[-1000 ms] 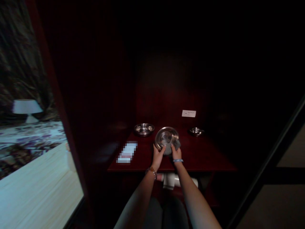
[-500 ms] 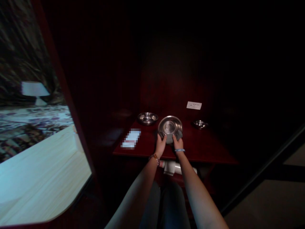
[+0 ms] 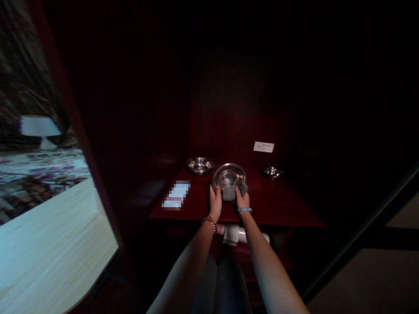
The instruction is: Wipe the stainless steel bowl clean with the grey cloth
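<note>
A shiny round stainless steel bowl (image 3: pixel 225 172) is held tilted above the dark red desk, its inside facing me. My left hand (image 3: pixel 215 203) grips its lower left rim, thumb on the near side and the other fingers hidden behind. A grey cloth (image 3: pixel 229 193) lies over the lower rim, with a bunched part sticking up at the right. My right hand (image 3: pixel 242 201) is closed on the cloth and the bowl's lower right edge. Further back on the left stands another steel bowl (image 3: pixel 200 166), and a smaller steel bowl (image 3: pixel 273 173) is at the right.
On the left of the dark red desk (image 3: pixel 278 205) lies a blurred-out white item (image 3: pixel 176 195). A white socket plate (image 3: pixel 263 147) is on the back wall. Below the desk edge is a white cylindrical object (image 3: pixel 242 235). A pale wooden tabletop (image 3: pixel 49 248) and a lamp (image 3: pixel 41 126) are at the left.
The bowl has tilted slightly in my hands, and the cloth has shifted a little along its rim. The whole view has drifted slightly, moving the scene left and down.
</note>
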Demonstrator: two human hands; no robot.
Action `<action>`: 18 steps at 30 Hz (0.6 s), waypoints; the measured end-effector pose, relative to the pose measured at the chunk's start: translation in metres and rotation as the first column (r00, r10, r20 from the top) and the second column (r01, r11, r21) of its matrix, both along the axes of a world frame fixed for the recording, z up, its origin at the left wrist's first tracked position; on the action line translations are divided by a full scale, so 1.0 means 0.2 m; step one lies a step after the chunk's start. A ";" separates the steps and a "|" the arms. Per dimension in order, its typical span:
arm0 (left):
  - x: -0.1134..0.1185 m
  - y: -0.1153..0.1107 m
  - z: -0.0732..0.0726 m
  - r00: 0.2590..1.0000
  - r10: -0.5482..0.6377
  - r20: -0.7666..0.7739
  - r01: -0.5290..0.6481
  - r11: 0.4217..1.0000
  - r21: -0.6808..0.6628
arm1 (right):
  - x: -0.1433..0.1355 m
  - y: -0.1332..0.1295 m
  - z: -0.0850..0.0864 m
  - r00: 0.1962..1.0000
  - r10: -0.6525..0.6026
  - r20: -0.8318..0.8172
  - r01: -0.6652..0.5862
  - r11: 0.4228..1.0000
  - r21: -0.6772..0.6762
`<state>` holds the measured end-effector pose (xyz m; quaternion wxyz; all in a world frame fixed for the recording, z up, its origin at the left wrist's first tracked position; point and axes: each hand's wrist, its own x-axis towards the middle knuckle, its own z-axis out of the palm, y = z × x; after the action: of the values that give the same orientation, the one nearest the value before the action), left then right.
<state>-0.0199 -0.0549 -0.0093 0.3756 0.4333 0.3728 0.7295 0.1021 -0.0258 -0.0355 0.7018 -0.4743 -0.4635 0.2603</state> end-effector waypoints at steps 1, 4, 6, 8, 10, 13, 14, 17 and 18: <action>0.00 0.00 0.00 1.000 -0.005 -0.003 0.005 1.000 0.006 | 0.00 0.00 0.00 1.000 -0.007 -0.003 0.007 1.000 0.002; 0.01 -0.01 -0.01 0.997 -0.024 -0.078 0.025 1.000 0.015 | 0.01 0.00 -0.01 0.999 -0.036 0.001 0.036 0.999 -0.010; 0.01 -0.02 -0.01 0.990 -0.013 -0.141 0.014 1.000 0.008 | 0.01 -0.01 -0.01 0.999 -0.042 -0.002 0.042 0.999 -0.018; 0.02 -0.02 -0.01 0.987 -0.010 -0.161 0.011 1.000 0.005 | 0.01 -0.01 -0.01 1.000 -0.023 -0.005 0.023 0.999 -0.022; 0.02 -0.03 0.00 0.991 -0.036 -0.132 0.038 0.999 0.008 | 0.01 -0.01 -0.01 1.000 0.004 -0.004 -0.004 1.000 -0.017; 0.01 -0.03 0.01 0.994 -0.065 -0.090 0.067 0.998 0.015 | 0.00 -0.01 -0.01 1.000 0.021 0.007 -0.021 1.000 -0.020; 0.01 -0.03 0.01 0.995 -0.064 -0.082 0.066 0.998 0.016 | 0.00 -0.01 0.00 1.000 0.020 0.011 -0.019 1.000 -0.024; 0.01 -0.02 0.01 0.997 -0.052 -0.056 0.052 0.999 0.007 | -0.01 -0.03 0.02 1.000 -0.007 0.018 0.007 1.000 -0.011; 0.01 -0.02 0.01 0.998 -0.041 -0.051 0.041 0.999 -0.002 | -0.01 -0.03 0.02 1.000 -0.020 0.018 0.020 1.000 0.000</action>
<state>-0.0181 -0.0581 -0.0082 0.3813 0.4591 0.3737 0.7100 0.1005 -0.0324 -0.0308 0.6998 -0.4814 -0.4652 0.2491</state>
